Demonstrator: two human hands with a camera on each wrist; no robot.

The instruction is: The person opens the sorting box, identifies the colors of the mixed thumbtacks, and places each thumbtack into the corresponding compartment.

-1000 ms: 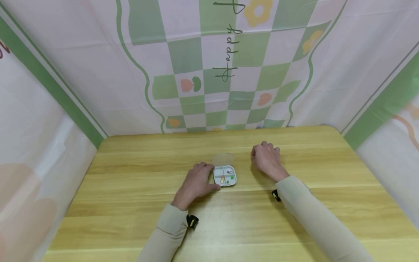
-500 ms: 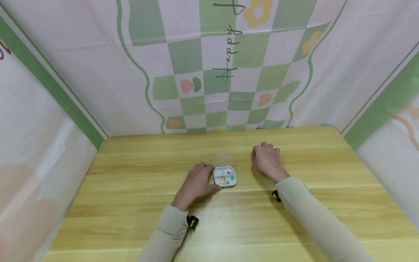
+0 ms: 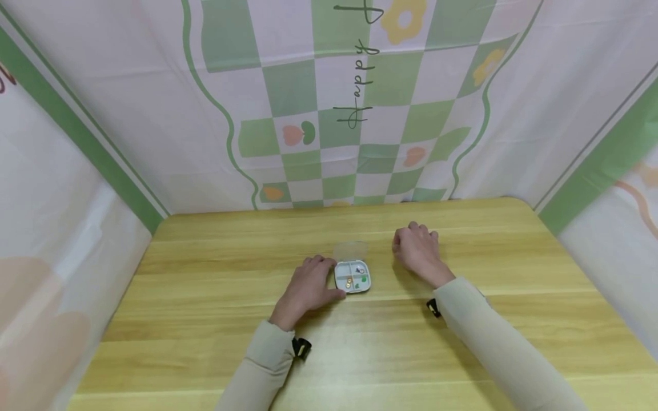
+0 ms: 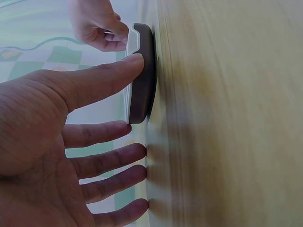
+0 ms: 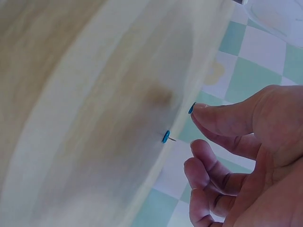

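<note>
A small pill box, white inside with a dark outer shell, lies on the table, its clear lid folded back on the far side. Gold, green and silvery small pieces sit in its compartments. My left hand holds the box at its left side, thumb on the near edge and index fingertip at the far corner; the other fingertips rest on the table. Right of the box, my right hand pinches a small blue thumbtack between thumb and index finger. Another blue thumbtack, pin outward, lies on the tabletop below it.
The wooden table has its far edge against a hanging cloth with green and white checks. More cloth hangs at the left and right sides. Both sleeved wrists wear black straps.
</note>
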